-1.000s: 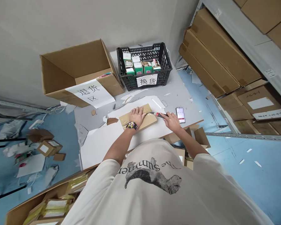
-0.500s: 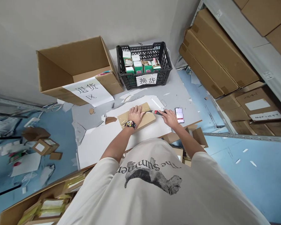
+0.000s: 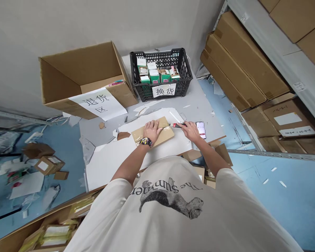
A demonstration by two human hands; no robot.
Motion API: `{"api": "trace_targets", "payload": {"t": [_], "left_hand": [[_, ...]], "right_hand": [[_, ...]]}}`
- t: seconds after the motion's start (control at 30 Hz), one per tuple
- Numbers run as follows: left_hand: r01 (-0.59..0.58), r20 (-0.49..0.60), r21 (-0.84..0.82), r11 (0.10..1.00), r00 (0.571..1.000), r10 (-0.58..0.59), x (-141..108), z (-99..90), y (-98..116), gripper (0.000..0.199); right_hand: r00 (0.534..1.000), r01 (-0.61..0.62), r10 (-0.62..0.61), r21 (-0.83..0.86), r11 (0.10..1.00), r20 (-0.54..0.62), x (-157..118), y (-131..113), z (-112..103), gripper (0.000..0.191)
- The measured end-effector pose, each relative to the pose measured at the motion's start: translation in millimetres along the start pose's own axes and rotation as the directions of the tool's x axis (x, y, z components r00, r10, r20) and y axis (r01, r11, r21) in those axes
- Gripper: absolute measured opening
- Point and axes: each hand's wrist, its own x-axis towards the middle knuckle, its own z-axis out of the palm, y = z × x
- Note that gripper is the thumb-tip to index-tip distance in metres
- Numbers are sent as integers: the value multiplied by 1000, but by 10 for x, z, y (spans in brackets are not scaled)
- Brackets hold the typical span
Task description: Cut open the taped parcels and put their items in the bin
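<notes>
A small brown cardboard box [image 3: 164,138], with shiny clear tape over its top, lies flat on the white sheet [image 3: 107,161] covering the table. My left hand [image 3: 151,129], a watch at its wrist, rests flat on the box top with fingers stretched out. In my right hand [image 3: 191,131] is a utility knife [image 3: 179,125] with a black and red handle. Its blade points left, at the box's right half, along the tape. Whether the tip touches the tape I cannot tell. A phone [image 3: 201,130] with a lit screen lies just right of my right hand.
Behind the box stand an open carton [image 3: 55,103] with a paper sign and a black plastic crate [image 3: 185,78] holding several green-and-white boxes [image 3: 154,76]. Shelving [image 3: 294,66] with cartons rises on the right. Another carton of parcels [image 3: 5,241] sits at lower left.
The knife has slid slightly right along the box top, toward its right edge. My left hand keeps pressing on the box. The view has shifted a little.
</notes>
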Motion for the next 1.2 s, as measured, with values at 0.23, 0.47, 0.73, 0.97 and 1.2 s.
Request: {"api": "trace_targets", "payload": {"t": [0.23,0.47,0.73,0.97,1.2], "left_hand": [[2,-11,-25,1000,1000,-2,-11,15,12,70],[-39,56,-110,993,997,45,-29,-82,-80,67],[-89,62,-80,993,994,94,-114,-52,-144,69],[-77,-102,-362,929,994,43,-148,-8,-43,60],[-63,-66,-968,242,998,-3,-264,187,388,74]], "right_hand": [[1000,12,-12,2,1000,-22,481,12,-10,68],[998,23,-22,22,999,-56,258,154,-42,66],[996,-23,22,-9,1000,-87,-266,355,-211,58],[898,-141,258,321,936,-357,-526,336,-322,52],[899,135,140,568,812,-414,-68,-959,-39,51]]}}
